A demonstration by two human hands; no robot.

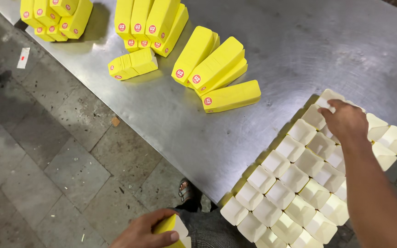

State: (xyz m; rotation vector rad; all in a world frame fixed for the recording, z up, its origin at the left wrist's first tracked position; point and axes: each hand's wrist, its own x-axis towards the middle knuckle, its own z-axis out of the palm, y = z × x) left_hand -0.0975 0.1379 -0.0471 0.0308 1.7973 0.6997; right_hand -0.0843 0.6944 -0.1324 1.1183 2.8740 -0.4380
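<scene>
Your right hand (345,120) rests loosely, gripping nothing, on the block of open cartons (290,183) at the steel table (299,46) edge; your left hand (145,232) clutches one yellow carton (173,225) below it; four groups of closed yellow cartons (217,69) lie beyond.

A yellow carton (173,226) with a white open end sits gripped in the left hand (145,232), low by the table's near edge, tilted with its open end up. A block of upright white-topped cartons (290,179), packed in tight diagonal rows with open flaps, stands at the table's right corner; the right hand (345,121) rests on its far rows.
</scene>
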